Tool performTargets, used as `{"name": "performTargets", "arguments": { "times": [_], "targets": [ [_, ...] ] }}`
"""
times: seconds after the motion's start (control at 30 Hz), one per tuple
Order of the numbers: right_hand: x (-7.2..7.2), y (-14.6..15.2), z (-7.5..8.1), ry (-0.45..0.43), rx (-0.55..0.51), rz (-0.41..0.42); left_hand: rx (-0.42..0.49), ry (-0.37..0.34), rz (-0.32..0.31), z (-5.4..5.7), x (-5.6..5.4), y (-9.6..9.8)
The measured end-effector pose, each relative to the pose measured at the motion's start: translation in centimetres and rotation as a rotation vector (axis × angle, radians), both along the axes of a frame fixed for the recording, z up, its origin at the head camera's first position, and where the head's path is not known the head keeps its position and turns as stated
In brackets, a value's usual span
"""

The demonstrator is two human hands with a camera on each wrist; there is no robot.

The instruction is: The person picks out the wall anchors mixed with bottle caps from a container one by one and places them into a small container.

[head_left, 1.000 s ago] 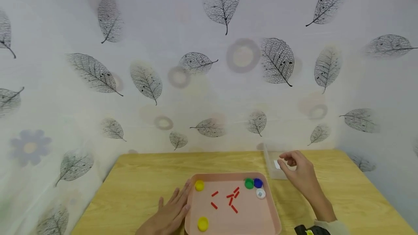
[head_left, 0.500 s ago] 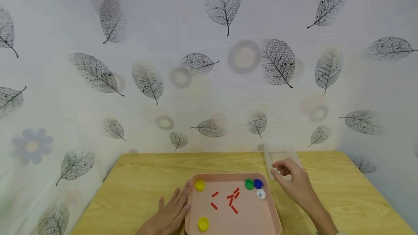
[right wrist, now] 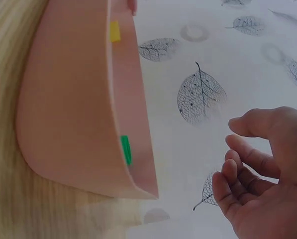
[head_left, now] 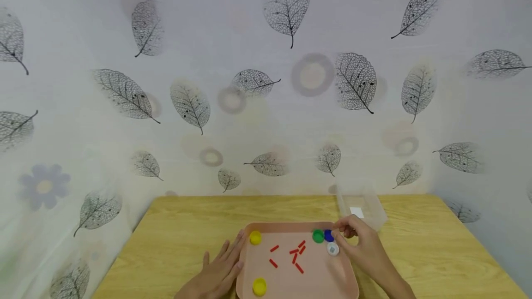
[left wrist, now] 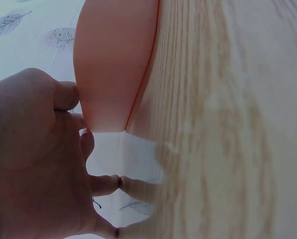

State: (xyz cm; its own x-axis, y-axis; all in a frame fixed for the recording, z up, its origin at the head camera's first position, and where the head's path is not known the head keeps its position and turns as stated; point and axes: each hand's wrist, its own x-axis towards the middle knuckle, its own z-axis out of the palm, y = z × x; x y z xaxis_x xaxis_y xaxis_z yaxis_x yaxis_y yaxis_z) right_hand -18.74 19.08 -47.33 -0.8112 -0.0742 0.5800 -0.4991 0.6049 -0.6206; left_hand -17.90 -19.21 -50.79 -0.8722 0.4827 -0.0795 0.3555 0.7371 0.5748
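A pink tray [head_left: 299, 285] lies on the wooden table. Left of it, my left hand [head_left: 218, 271] is spread with straight fingers against the tray's side; the left wrist view shows the thumb at the pink wall [left wrist: 111, 64]. My right hand [head_left: 361, 248] hovers over the tray's back right corner, fingers loosely bent. In the right wrist view, thumb and forefinger stand slightly apart with nothing visible between them. Close to these fingertips are a blue cap [head_left: 329, 235], a green cap [head_left: 318, 236] and a white cap [head_left: 333, 248]. Several red sticks [head_left: 295, 257] are scattered mid-tray.
Two yellow caps lie along the tray's left side, one at the back [head_left: 255, 237] and another nearer the front [head_left: 259, 286]. Behind my right hand stands a clear plastic box [head_left: 374, 213] with a white label [head_left: 356, 212]. A leaf-patterned sheet [head_left: 266, 105] hangs behind the table [head_left: 187, 216].
My right hand has moved left and toward me, from over the clear box to the tray's back right corner. The left hand has stayed against the tray.
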Motion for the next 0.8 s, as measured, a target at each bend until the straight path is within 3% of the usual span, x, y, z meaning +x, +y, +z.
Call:
{"name": "performTargets", "arguments": {
  "times": [0.3,0.5,0.8],
  "targets": [
    [0.9,-2.0,-1.3,-0.058,-0.078,0.118,0.022,0.007,-0.017,-0.4,-0.2,-0.1],
    [1.0,-3.1,-2.4,-0.016,-0.064,0.232,0.026,0.002,-0.019,-0.1,-0.2,-0.1],
    [0.9,-4.3,-4.1,-0.053,-0.054,0.321,0.008,0.011,-0.007,0.0,-0.3,0.0]
  ]
}}
